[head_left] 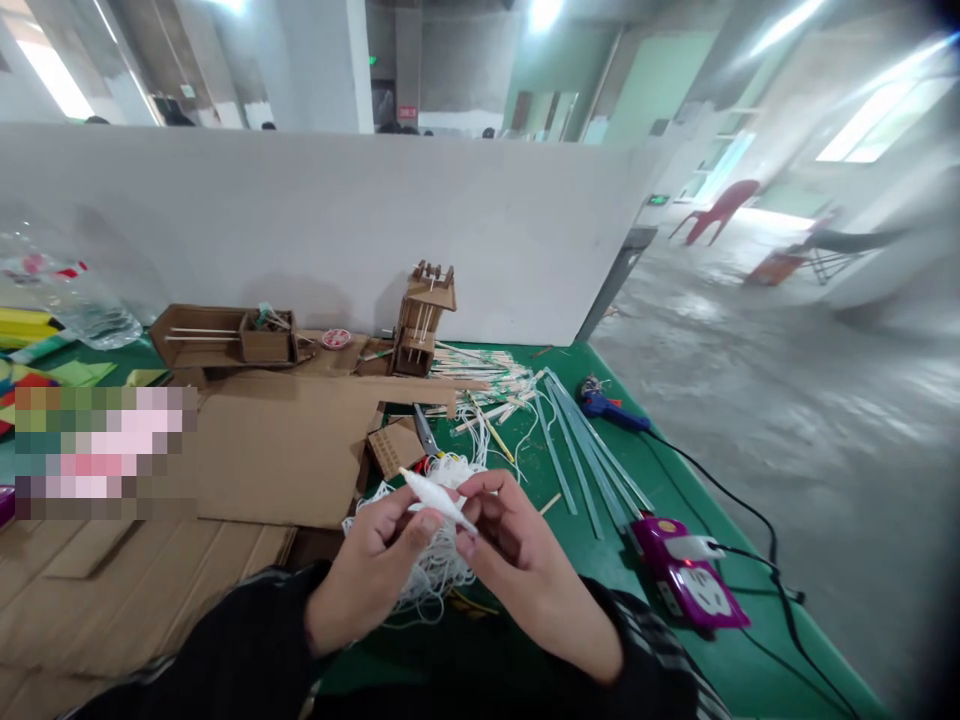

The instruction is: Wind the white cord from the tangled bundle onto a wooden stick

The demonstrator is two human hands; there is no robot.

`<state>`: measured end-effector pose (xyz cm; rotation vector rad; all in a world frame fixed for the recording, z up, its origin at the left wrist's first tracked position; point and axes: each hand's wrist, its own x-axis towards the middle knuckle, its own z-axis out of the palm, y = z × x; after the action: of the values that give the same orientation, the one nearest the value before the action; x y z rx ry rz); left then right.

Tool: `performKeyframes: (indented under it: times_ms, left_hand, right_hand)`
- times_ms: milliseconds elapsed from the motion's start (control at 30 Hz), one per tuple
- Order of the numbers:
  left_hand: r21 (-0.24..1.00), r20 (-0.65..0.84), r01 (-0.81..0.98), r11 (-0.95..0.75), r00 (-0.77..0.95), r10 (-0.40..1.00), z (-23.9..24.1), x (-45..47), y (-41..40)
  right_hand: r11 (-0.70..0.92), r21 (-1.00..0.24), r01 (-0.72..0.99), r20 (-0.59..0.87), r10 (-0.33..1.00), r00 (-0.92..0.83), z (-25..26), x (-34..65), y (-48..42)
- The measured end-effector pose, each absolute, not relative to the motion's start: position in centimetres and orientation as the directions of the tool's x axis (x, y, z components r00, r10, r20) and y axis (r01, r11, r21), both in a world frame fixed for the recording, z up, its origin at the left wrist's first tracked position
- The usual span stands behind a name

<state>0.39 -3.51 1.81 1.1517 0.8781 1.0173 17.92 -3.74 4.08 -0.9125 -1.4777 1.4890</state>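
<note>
Between both hands is a white spindle-shaped bundle (433,494), tapered at its ends, with a pale stick tip poking out at the upper left. My left hand (379,550) is closed, its thumb and fingers pinching the bundle's left side. On the other side, my right hand (514,545) is closed with curled fingers and thumb at the bundle's lower right end. Below them lies a tangled heap of white cord (427,580), partly hidden by the hands. Scissors (425,432) lie just beyond, beside a small cardboard piece (395,447).
Cardboard sheets (277,450) cover the table's left. Cardboard models (424,320) stand at the back by a white partition (337,220). Thin sticks (487,370), clear glue sticks (581,450), a blue glue gun (611,408) and a purple power strip (690,575) with cables lie right.
</note>
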Motion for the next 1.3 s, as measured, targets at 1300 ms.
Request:
performKeyframes:
  times_ms: [1300]
  left_hand:
    - [0.879,-0.025,-0.434,0.197,0.371,0.928,0.8,0.3,-3.3]
  right_hand:
    - [0.247,-0.881,0.403,0.151,0.955,-0.255,3.4,17.4,-4.7]
